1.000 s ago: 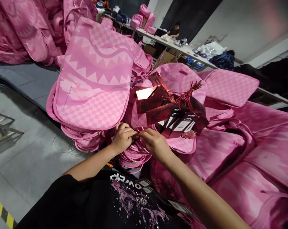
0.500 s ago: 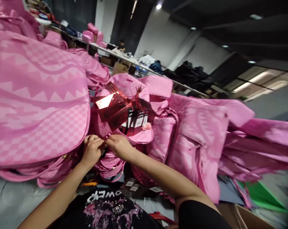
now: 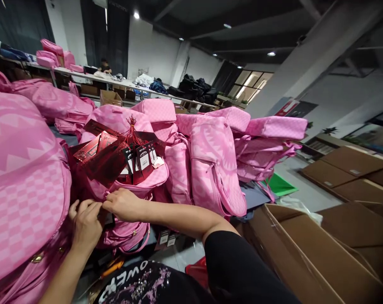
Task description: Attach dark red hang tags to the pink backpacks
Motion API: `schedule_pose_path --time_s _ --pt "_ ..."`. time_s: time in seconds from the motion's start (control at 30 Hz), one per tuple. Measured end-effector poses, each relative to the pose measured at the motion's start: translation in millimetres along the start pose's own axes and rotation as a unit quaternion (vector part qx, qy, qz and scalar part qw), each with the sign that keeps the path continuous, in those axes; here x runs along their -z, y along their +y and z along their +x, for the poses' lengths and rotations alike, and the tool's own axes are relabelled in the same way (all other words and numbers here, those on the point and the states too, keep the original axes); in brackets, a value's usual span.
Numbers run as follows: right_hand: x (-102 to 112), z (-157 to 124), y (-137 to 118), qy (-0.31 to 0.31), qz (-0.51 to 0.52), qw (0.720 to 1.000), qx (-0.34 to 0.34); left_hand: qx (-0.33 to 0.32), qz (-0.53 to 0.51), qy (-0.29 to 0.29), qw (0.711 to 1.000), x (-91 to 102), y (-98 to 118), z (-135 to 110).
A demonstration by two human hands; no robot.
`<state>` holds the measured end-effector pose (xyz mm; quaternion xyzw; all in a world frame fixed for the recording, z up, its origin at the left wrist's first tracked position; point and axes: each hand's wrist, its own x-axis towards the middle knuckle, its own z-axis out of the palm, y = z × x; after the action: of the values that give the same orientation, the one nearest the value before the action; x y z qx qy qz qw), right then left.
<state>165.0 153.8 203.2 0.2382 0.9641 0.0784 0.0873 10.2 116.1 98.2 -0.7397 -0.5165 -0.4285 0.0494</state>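
Seemingly the handwork is midway: the left hand curls below a bundle of red tags, which lies unseparated atop the middle backpack; just beside, the right hand bends at that backpack's front edge. I cannot tell whether either hand's fingertips pinch anything.

My left hand and right hand cover part of a pink backpack, obscuring what lies between my fingertips; the left edge crops another backpack, the bottom edge an open cardboard box, and print on white labels is illegibly small.
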Motion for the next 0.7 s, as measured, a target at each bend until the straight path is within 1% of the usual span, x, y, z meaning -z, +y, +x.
schedule_pose_path --time_s 0.07,0.13,0.23,0.37,0.43,0.53,0.6,0.7 --pt "1 2 -2 -0.005 -0.002 1.000 -0.009 -0.002 0.026 0.004 1.000 1.0 3 -1" --pt "0 3 -3 -0.004 0.000 1.000 -0.018 0.015 0.042 0.009 0.999 1.0 6 -3" --pt "-4 4 -4 0.015 0.006 1.000 -0.027 0.039 0.030 0.015 0.999 -0.1 8 -9" --pt "-10 2 -3 0.035 0.008 0.999 -0.017 0.021 0.006 0.019 1.000 -3.3 6 -16" --pt "-11 1 -2 0.031 0.015 0.999 -0.011 0.022 0.011 0.026 0.999 -5.3 6 -15" --pt "-11 -1 1 0.026 0.034 0.999 -0.013 0.050 0.025 0.043 0.997 -7.9 10 -10" --pt "-11 -2 3 0.038 0.041 0.998 -0.020 0.062 0.027 0.054 0.996 -8.7 13 -10" --pt "-14 -2 4 0.066 0.059 0.996 -0.031 0.053 0.014 0.054 0.997 -8.0 15 -13"
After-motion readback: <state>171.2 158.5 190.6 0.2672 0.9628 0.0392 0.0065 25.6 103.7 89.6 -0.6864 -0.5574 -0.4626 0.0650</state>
